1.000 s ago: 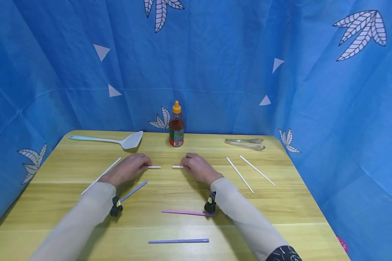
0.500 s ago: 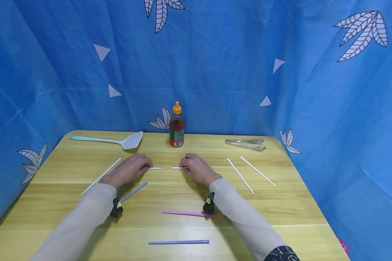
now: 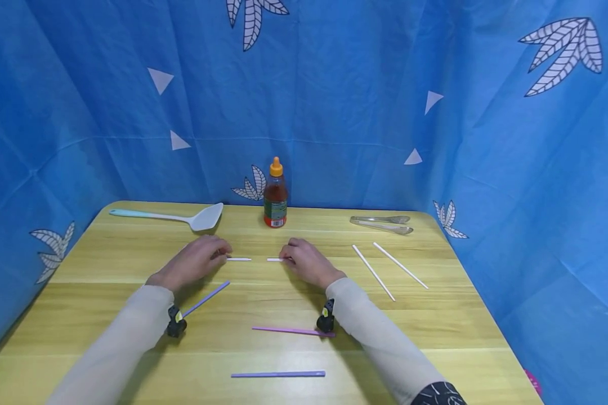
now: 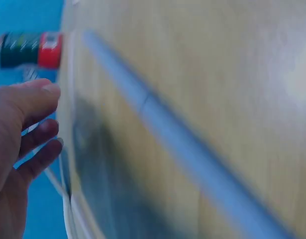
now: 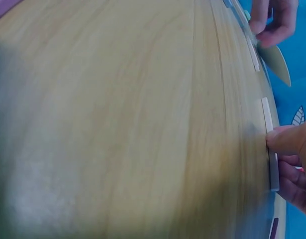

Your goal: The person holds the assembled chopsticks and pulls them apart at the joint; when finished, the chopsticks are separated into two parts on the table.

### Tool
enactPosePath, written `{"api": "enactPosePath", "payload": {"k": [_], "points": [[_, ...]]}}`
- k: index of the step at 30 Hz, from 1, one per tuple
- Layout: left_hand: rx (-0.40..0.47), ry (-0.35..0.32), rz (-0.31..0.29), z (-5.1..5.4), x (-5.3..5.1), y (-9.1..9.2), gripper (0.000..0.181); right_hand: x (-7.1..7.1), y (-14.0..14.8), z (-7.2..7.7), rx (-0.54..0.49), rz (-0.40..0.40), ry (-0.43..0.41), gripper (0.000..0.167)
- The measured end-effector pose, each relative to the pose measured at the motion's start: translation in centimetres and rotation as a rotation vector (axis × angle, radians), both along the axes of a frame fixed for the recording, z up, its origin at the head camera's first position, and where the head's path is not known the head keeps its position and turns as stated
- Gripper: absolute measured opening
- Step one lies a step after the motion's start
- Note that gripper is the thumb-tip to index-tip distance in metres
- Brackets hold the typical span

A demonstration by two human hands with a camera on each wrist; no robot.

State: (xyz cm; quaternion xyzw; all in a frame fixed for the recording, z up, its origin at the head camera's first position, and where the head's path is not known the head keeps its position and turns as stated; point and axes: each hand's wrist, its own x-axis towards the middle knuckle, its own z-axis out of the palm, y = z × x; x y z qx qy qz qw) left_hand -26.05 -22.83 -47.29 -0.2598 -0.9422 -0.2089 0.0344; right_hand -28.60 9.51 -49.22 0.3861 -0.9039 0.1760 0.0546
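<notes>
In the head view my left hand (image 3: 197, 260) is just left of a short white stick (image 3: 240, 259) lying on the table. The left wrist view shows its thumb and fingers (image 4: 41, 132) apart, with a gap between them. My right hand (image 3: 309, 261) pinches another short white stick (image 5: 268, 119) between thumb and fingers, low at the table. That stick's left end (image 3: 273, 260) points toward the first one, with a small gap between. A blue-violet stick (image 3: 206, 298) lies below my left hand, partly behind the wrist camera.
A white spatula (image 3: 205, 218), a sauce bottle (image 3: 275, 202) and metal tongs (image 3: 382, 223) stand or lie along the back. Two white sticks (image 3: 374, 273) (image 3: 400, 265) lie right. A purple stick (image 3: 289, 330) and a blue-violet stick (image 3: 278, 374) lie in front.
My left hand has let go of its white stick and drawn slightly left; its forearm now covers the long white stick seen beside it earlier. My right hand has hardly moved.
</notes>
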Motion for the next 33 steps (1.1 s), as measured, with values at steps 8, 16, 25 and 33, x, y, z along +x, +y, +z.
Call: {"api": "enactPosePath", "payload": {"k": [8,16,25,33], "points": [[0.058,-0.088,0.218,1.3,2.1,-6.1,0.021,-0.1,-0.2,0.3,0.004,0.016,0.004,0.010],[0.020,-0.174,0.319,0.2,5.5,-10.7,0.044,-0.1,-0.1,0.5,-0.008,0.020,-0.003,0.010],[-0.008,-0.144,0.327,-0.7,6.9,-11.3,0.028,0.2,0.0,0.3,-0.003,-0.001,-0.036,0.011],[-0.006,-0.128,0.342,-0.8,7.1,-11.4,0.016,0.2,0.1,0.2,0.009,-0.010,-0.033,0.012]]}}
